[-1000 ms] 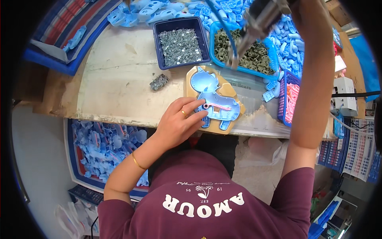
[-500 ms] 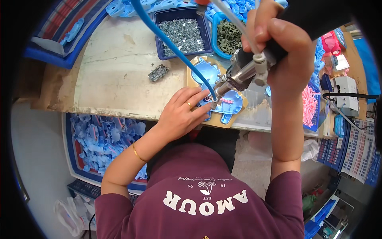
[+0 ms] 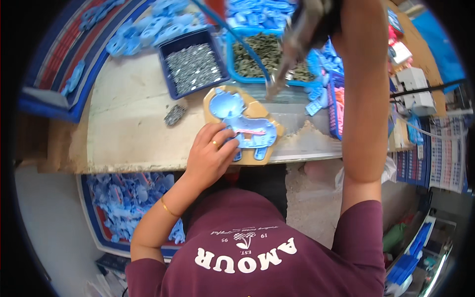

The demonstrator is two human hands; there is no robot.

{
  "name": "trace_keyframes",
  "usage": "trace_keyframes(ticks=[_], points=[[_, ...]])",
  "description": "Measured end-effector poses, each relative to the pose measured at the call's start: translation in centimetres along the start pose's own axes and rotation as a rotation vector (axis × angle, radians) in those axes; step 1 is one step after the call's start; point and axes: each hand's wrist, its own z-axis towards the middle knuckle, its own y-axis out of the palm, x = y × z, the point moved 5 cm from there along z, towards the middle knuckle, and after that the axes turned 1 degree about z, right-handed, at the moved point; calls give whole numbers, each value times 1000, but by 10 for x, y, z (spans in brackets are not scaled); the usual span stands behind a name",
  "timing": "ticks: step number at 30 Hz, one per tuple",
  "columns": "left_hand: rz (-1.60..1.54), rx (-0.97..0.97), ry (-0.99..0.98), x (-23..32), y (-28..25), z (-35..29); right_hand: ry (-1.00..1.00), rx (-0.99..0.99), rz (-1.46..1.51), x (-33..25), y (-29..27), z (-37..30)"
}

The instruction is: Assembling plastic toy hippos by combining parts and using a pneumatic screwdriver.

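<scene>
Shell sits best pressed flat on its tan fixture by the spread-fingered left hand; closure of the right hand cannot be told.

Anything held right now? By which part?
Right hand: tool, apparently by its dark body; blur hides the exact grip. Left hand: touching blue shell's left side; grip unclear.

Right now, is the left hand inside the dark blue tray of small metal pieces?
No, the left hand has its fingers on the blue shell in the tan holder.
</scene>
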Motion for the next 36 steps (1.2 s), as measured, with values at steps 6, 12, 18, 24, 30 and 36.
trace_keyframes(ticks=[6,12,18,24,30,36], points=[[-212,-130,-66,6,-77,15,87,-171,-18,54,-64,49],[20,-490,-541,-7,-217,-48,359,-350,-1230,215,-250,4],[502,-442,-883,-33,-242,-125,870,-295,-1590,291,-288,-55],[123,-436,-631,-21,-180,-38,894,-287,-1714,278,-273,-50],[-176,-378,-218,-5,-86,38,711,-223,-647,204,-230,-58],[-386,-95,-22,22,-10,77,651,-1007,-245,144,-78,-116]])
